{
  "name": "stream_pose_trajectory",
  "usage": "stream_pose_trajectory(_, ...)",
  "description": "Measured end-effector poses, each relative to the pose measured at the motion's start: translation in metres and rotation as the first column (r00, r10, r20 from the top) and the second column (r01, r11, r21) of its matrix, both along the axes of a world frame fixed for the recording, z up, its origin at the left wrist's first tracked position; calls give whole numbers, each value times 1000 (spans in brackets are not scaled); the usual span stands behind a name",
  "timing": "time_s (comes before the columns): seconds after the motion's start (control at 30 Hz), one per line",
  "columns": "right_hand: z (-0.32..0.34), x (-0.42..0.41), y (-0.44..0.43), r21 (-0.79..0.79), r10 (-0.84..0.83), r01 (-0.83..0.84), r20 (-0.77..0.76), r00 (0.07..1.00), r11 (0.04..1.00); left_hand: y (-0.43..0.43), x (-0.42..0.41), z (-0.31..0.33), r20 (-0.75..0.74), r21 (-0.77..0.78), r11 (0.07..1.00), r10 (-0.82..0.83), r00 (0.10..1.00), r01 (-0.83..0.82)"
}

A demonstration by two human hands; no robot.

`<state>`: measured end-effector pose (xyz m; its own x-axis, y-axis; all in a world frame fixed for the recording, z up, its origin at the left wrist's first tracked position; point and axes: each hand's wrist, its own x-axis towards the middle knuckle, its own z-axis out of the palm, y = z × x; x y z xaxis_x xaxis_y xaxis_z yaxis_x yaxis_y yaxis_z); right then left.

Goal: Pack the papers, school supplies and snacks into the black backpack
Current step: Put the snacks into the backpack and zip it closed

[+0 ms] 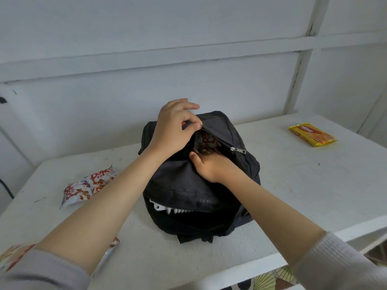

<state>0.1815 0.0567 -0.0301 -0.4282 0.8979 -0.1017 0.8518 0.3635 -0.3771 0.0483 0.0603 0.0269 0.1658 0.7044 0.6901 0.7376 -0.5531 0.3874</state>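
Closest in: one snack packet [112,246] half tucked under the left forearm, at the near edge of the white table [293,195]. Just past that, black backpack [184,181] lying flat mid-table, main compartment gaping toward the camera with white stuff [165,207] poking out. Probably papers or supplies, too dark to say. Off to the left of the bag, two more red-and-white packets [88,186], touching each other.

Further up the bag, right hand [211,166] reaching into the front pocket, fingers lying on a printed packet [209,141] mostly inside. Fingertips lost in shadow, so can't tell if gripping or just pressing. Left hand [174,130] pinching the pocket edge [209,132] between thumb and forefinger, holding it up.

Pocket mouth running diagonally from that pinch down-right to the zipper pull [237,150], printed packet sitting just beyond the right fingertips. So probably a push away from the body, deeper along the pocket.

Far right corner, yellow wafer pack [313,135], well apart from the bag and nearer the right hand. Leftover packets nearer the left.
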Motion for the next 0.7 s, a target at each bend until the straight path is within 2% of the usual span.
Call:
stream_pose_trajectory(0.17,-3,1,9,-46,23,-22,8,1000,999,1,3,1,-9,34,999,4,1000,-3)
stream_pose_trajectory(0.27,-1,3,3,23,51,-51,-6,999,998,3,1,-3,3,13,1000,4,1000,-4)
stream_pose_trajectory(0.37,11,11,-15,54,140,-136,-81,987,989,1,-1,-10,-6,-11,1000,17,1000,-17)
stream_pose_trajectory(0.5,45,29,-39,38,233,-230,-91,968,972,-11,-10,-24,-27,-138,990,11,1000,-14)
stream_pose_trajectory(0.7,83,22,-21,77,150,-135,-266,952,988,-35,-28,-46,86,-301,953,64,994,-35)
